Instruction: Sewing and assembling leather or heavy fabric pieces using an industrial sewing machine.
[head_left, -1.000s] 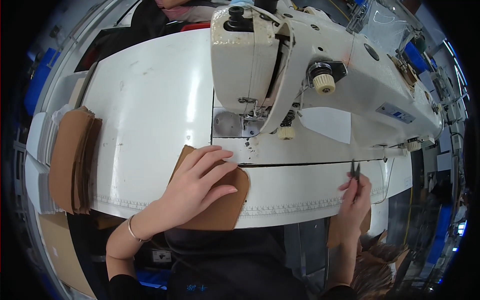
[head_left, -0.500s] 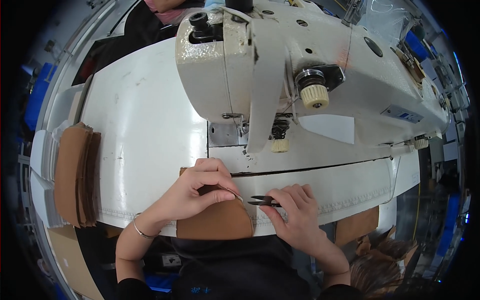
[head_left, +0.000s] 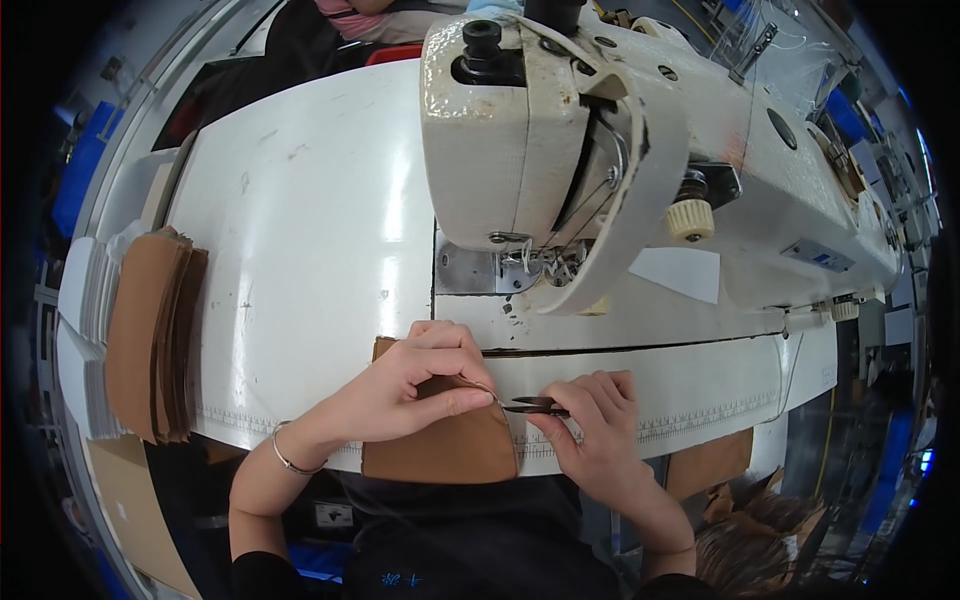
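Note:
A flat brown leather-like piece (head_left: 440,447) lies at the table's front edge. My left hand (head_left: 425,385) pinches its right-hand edge between thumb and fingers, lifting that part a little. The pinched edge shows a thin pale line. In my right hand (head_left: 597,420) is a pair of dark thread snips (head_left: 537,405), held with the blades pointing left. Their tips reach right up to the pinched edge beside my left thumb, and the blades look nearly together. Whether a thread lies between them is too small to tell.
A white sewing machine (head_left: 480,150) stands just beyond my hands, its metal needle plate (head_left: 465,270) set in the white table (head_left: 310,230). Stacked brown pieces (head_left: 150,340) and white sheets (head_left: 85,340) sit at the left. Crumpled brown material (head_left: 755,540) is below right.
The snips have come up to the pinched edge, and their blades have drawn closer together. My left hand still pinches the piece. The machine appears farther right as the view has shifted.

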